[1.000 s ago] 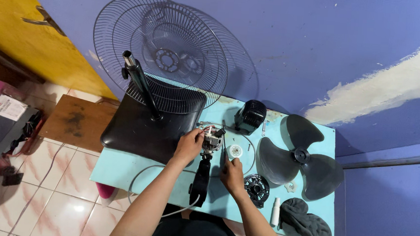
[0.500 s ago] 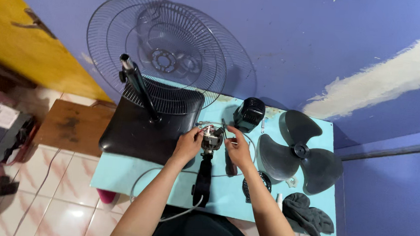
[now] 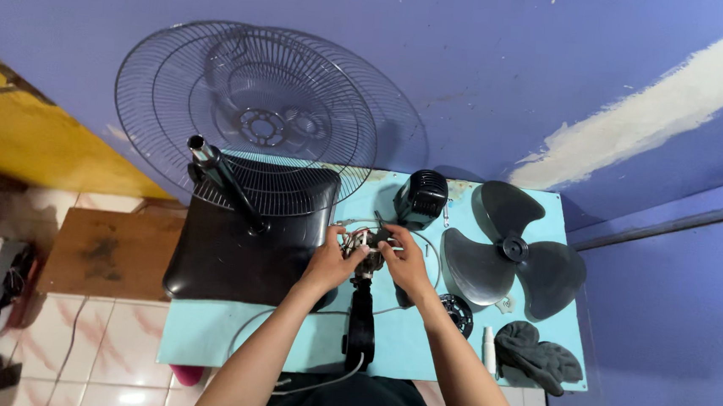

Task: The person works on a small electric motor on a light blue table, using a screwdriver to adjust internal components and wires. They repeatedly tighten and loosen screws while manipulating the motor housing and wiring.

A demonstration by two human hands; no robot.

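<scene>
Hands had closed in since a second before: your left hand (image 3: 334, 260) and right hand (image 3: 404, 261) both gripped the fan motor assembly (image 3: 367, 250) at frame centre on the turquoise table (image 3: 199, 336), beside the black fan base (image 3: 239, 254), so work sat there.

Wire fan guards (image 3: 249, 119), 3-bladed propeller (image 3: 506, 260), dark cloth (image 3: 537, 358), black base (image 3: 239, 254)

Motor (image 3: 365, 254) mostly hidden by hands, wiring unclear
</scene>
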